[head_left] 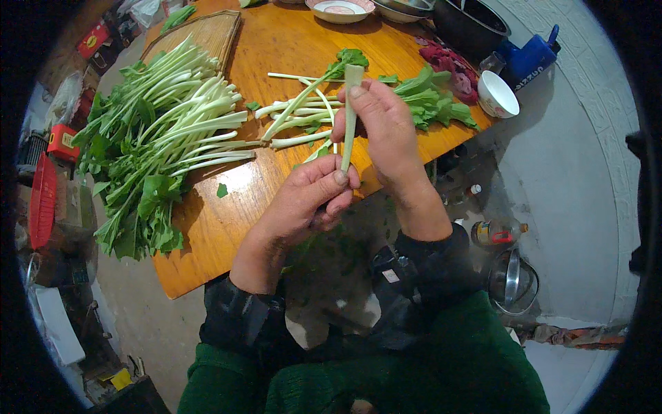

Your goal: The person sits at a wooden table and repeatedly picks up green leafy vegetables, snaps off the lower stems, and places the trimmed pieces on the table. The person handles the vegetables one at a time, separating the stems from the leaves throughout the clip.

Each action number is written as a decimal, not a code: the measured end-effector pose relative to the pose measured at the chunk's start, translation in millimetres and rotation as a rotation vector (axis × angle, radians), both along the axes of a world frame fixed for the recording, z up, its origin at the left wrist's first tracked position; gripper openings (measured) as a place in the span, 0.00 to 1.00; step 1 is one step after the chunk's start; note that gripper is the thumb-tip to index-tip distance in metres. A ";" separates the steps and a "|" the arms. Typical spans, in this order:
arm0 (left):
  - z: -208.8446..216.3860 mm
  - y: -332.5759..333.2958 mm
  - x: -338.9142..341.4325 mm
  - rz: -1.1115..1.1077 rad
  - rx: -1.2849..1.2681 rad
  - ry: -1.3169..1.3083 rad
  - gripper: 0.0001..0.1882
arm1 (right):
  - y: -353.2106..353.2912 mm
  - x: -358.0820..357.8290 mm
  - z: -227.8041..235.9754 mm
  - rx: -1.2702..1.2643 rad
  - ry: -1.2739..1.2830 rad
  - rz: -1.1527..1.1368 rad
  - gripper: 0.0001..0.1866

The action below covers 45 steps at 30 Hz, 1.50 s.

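Note:
A single pale green vegetable stalk (349, 134) stands nearly upright between my hands, over the near edge of the wooden table (214, 241). My left hand (307, 196) pinches its lower end between thumb and fingers. Higher up, my right hand (386, 124) grips the broader end, thumb laid along it. Just behind them lies a small spread of white-stemmed greens (296, 110), its leaves (434, 100) reaching right; my hands partly hide it. To the left is a large heap of leafy greens (165, 138), stems pointing right.
A woven tray (214, 34) lies behind the heap. Across the far side are a patterned plate (340, 10), a black pot (472, 31), a maroon cloth (448, 69), a white bowl (498, 95) and a blue container (534, 61). A bottle (498, 233) is on the floor at right.

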<state>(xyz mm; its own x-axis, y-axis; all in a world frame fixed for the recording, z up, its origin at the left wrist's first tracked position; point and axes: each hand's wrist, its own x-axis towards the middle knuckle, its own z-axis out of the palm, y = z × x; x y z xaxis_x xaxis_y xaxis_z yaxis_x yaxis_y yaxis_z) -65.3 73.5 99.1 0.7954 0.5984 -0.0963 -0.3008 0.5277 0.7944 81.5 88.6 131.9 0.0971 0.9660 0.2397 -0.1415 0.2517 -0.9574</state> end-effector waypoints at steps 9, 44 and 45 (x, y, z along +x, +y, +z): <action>2.2 2.6 -5.4 -0.141 -0.123 -0.100 0.11 | 5.1 11.3 -10.1 0.036 0.009 -0.173 0.13; -2.0 28.3 -25.3 0.386 -0.066 -0.745 0.13 | -7.6 -10.3 -3.4 -0.180 -0.142 0.465 0.21; -2.3 31.6 -31.0 0.421 -0.026 -0.775 0.13 | -14.4 -22.0 -5.9 -0.154 -0.226 0.515 0.17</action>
